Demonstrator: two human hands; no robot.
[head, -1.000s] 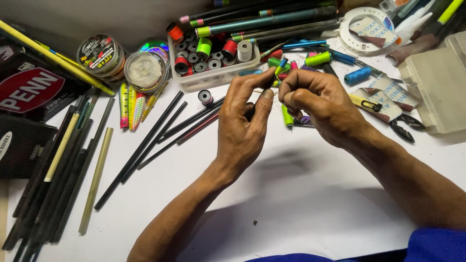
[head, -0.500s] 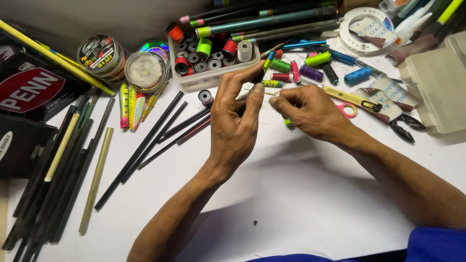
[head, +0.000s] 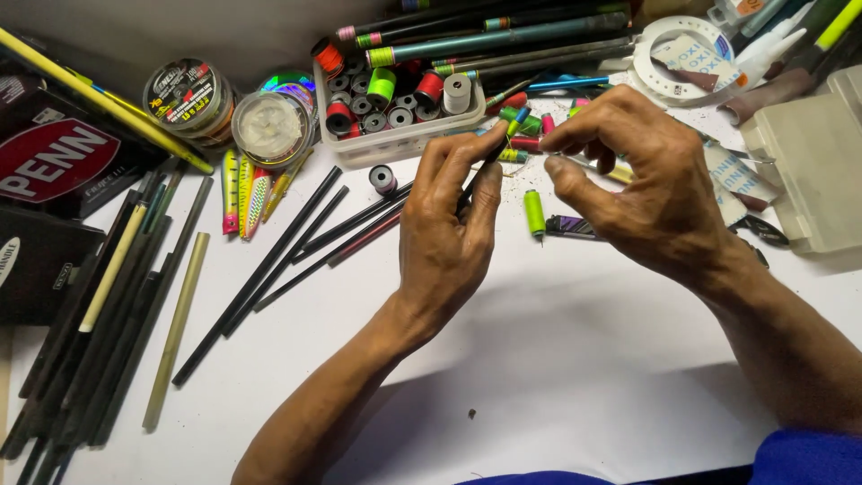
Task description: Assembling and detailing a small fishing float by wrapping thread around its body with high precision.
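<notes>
Left hand: the left hand [head: 449, 229] is half curled, back toward the camera; its thumb and first fingers pinch a thin dark rod [head: 480, 171], which shows only as a short piece between the fingertips.
Right hand: the right hand [head: 642, 193] is also half closed, the thumb and forefinger pressed together near the end of that rod; whether they pinch a fine thread or a small part, the picture does not show.
Thing in hand: the rod is held above the white table [head: 557, 359], between both hands, just in front of the clear plastic tray of thread spools [head: 395, 112].
Step in hand: it looks like fine work on the tip of the rod, probably fitting or winding something small; this is a judgement.
Next move: it would call for a steady left grip and very small turns of the right fingertips.
Close by: a small lime-green spool [head: 534, 213] lies on the table just below the hands, and a small black spool [head: 383, 178] lies to the left.
Further out: long black rod blanks [head: 269, 260] lie slantwise at the left, with two round reels of line [head: 229, 112] above them.
</notes>
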